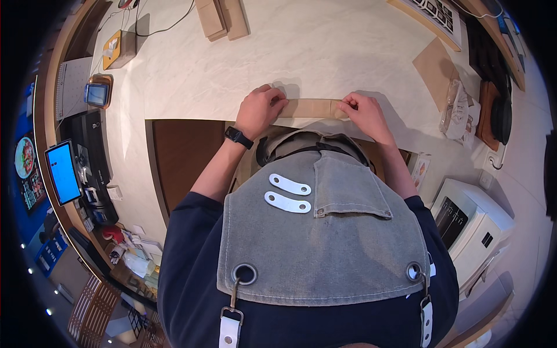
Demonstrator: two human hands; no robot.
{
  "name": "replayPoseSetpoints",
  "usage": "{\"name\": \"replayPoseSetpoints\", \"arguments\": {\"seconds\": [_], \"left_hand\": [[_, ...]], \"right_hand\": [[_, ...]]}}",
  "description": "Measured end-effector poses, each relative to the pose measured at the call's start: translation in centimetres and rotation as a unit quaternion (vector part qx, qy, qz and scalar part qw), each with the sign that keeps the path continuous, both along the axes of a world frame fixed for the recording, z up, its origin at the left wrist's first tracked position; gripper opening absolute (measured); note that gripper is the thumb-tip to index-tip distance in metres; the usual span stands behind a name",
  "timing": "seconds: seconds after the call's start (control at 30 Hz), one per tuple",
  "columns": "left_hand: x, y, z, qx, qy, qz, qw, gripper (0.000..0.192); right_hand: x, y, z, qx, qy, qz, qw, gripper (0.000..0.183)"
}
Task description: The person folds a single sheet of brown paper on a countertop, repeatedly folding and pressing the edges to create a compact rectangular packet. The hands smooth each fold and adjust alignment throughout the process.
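A narrow folded strip of brown kraft paper [310, 108] lies along the near edge of the pale marbled counter [330, 61]. My left hand [262, 106], with a black watch on the wrist, pinches its left end between thumb and fingers. At the right end, the fingertips of my right hand [365, 114] press or pinch the paper. Farther back on the counter lie several similar folded brown paper pieces [222, 19]. A flat brown paper sheet [435, 71] rests at the right.
On the left stand a tissue box [119, 50], a small device on a wooden stand [96, 93], a calendar, a black machine and a lit tablet [63, 172]. A crumpled plastic bag [457, 113] and brown pouch [488, 115] lie right. A white appliance [468, 226] stands below.
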State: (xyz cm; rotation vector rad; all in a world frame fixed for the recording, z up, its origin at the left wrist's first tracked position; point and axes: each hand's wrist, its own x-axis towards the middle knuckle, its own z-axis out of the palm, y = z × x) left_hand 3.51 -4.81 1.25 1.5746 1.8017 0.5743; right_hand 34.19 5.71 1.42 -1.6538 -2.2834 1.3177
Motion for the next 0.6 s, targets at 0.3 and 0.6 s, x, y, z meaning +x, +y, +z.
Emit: {"name": "replayPoseSetpoints", "arguments": {"seconds": [0.3, 0.6], "left_hand": [[0.1, -0.3, -0.5, 0.026, 0.015, 0.016, 0.999, 0.016], [0.1, -0.5, -0.6, 0.042, 0.015, 0.001, 0.999, 0.015]], "right_hand": [[-0.3, 0.1, 0.3, -0.002, -0.015, -0.028, 1.000, 0.033], [0.4, -0.9, -1.0, 0.040, 0.063, -0.057, 0.996, 0.026]]}}
